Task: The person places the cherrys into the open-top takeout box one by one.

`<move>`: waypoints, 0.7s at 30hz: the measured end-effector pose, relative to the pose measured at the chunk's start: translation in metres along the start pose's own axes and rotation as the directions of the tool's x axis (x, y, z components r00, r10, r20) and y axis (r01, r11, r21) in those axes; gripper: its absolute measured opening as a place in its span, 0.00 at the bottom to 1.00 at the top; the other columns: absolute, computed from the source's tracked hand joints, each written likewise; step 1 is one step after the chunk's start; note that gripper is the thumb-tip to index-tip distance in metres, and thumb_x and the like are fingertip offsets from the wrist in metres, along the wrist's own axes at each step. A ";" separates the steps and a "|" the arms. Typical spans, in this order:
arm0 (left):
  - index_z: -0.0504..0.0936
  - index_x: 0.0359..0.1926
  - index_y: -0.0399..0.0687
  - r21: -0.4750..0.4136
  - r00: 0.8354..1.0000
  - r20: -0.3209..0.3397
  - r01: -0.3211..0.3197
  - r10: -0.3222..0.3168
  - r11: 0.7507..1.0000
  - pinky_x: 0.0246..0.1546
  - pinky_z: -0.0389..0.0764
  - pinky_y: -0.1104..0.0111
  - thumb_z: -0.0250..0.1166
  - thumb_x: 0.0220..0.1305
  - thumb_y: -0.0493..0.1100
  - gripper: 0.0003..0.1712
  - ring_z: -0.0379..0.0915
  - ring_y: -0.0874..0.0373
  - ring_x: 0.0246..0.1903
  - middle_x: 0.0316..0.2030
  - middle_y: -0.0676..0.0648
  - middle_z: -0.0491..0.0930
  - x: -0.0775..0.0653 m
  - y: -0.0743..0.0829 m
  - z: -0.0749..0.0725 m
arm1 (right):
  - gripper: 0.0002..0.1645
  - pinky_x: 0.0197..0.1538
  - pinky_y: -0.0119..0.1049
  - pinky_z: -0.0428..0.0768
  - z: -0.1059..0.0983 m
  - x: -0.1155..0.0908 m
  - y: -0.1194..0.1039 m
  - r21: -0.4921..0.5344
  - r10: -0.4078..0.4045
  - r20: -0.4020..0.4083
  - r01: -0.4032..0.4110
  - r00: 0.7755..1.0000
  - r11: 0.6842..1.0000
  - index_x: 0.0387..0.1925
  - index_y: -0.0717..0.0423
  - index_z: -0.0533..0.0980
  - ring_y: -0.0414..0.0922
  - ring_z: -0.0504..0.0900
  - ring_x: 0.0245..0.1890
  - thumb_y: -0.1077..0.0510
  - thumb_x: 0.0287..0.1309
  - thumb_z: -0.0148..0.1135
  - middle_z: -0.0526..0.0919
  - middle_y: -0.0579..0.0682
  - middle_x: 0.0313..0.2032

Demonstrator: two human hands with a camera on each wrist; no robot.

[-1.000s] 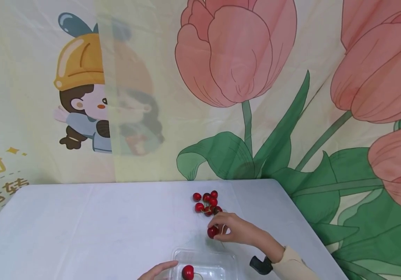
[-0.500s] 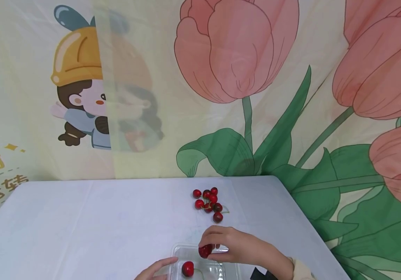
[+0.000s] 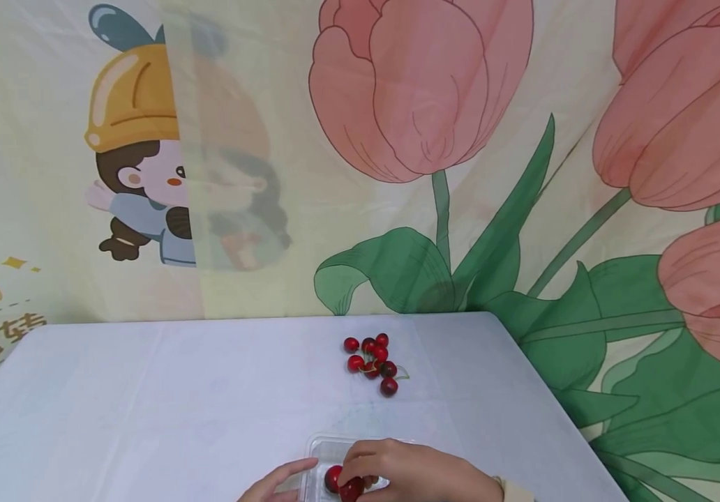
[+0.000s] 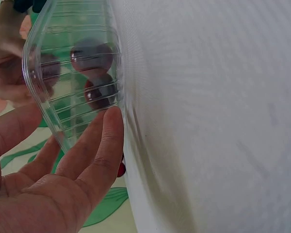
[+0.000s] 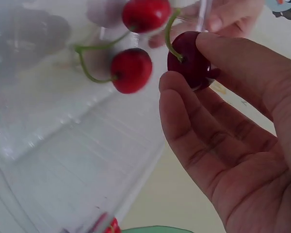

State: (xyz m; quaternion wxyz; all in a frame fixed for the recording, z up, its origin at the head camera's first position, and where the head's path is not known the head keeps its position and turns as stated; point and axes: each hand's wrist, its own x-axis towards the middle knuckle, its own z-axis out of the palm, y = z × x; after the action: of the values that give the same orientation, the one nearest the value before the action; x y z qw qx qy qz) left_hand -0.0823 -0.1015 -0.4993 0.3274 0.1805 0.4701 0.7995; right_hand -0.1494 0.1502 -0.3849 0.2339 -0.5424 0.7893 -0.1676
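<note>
A dark red cherry (image 5: 188,63) with a green stem is pinched between the thumb and fingers of my right hand (image 3: 410,468), inside the outline of a clear plastic box (image 3: 330,441). In the right wrist view, two brighter cherries joined at their stems, an upper cherry (image 5: 145,13) and a lower cherry (image 5: 131,71), lie in the box. My left hand (image 3: 277,482) touches the box's side with extended fingers (image 4: 99,160), seen close up in the left wrist view. The box's near part falls below the head view.
On the white-covered table (image 3: 209,390), a loose cluster of several cherries (image 3: 371,368) lies beyond the box. A printed cloth (image 3: 259,293) with tulips and a cartoon figure hangs behind the table's far edge.
My right hand has carried the dark cherry from near the cluster toward me, over and down into the box. The left hand has stayed at the box's side.
</note>
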 end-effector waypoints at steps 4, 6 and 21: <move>0.39 0.69 0.31 -0.015 1.000 0.015 -0.003 0.003 1.000 0.52 0.77 0.62 0.48 0.71 0.44 0.38 0.73 0.52 0.53 0.62 0.36 0.66 0.000 -0.001 -0.001 | 0.20 0.42 0.16 0.76 0.009 0.002 0.004 0.035 0.051 0.036 -0.053 0.998 0.998 0.53 0.45 0.75 0.26 0.74 0.44 0.46 0.60 0.55 0.77 0.37 0.47; 0.38 0.69 0.31 -0.024 1.000 0.021 -0.004 0.004 1.000 0.53 0.76 0.61 0.48 0.71 0.43 0.38 0.73 0.51 0.54 0.62 0.35 0.66 0.000 -0.002 0.000 | 0.20 0.42 0.16 0.76 0.012 0.003 0.006 0.034 0.061 0.042 -0.062 0.997 0.997 0.52 0.45 0.75 0.26 0.74 0.43 0.47 0.60 0.56 0.77 0.36 0.47; 0.42 0.70 0.33 -0.014 0.999 -0.037 0.008 -0.009 1.000 0.50 0.78 0.61 0.50 0.70 0.45 0.37 0.75 0.50 0.51 0.59 0.36 0.68 -0.002 0.003 0.006 | 0.19 0.44 0.11 0.72 0.017 0.013 0.009 -0.085 -0.003 0.083 0.010 0.997 0.996 0.51 0.44 0.77 0.25 0.74 0.42 0.47 0.59 0.56 0.78 0.37 0.47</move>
State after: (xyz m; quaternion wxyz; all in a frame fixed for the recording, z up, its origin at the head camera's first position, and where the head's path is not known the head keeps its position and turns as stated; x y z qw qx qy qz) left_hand -0.0786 -0.1004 -0.4940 0.3231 0.1615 0.4715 0.8045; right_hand -0.1514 0.1409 -0.4066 0.2425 -0.5609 0.7836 -0.1120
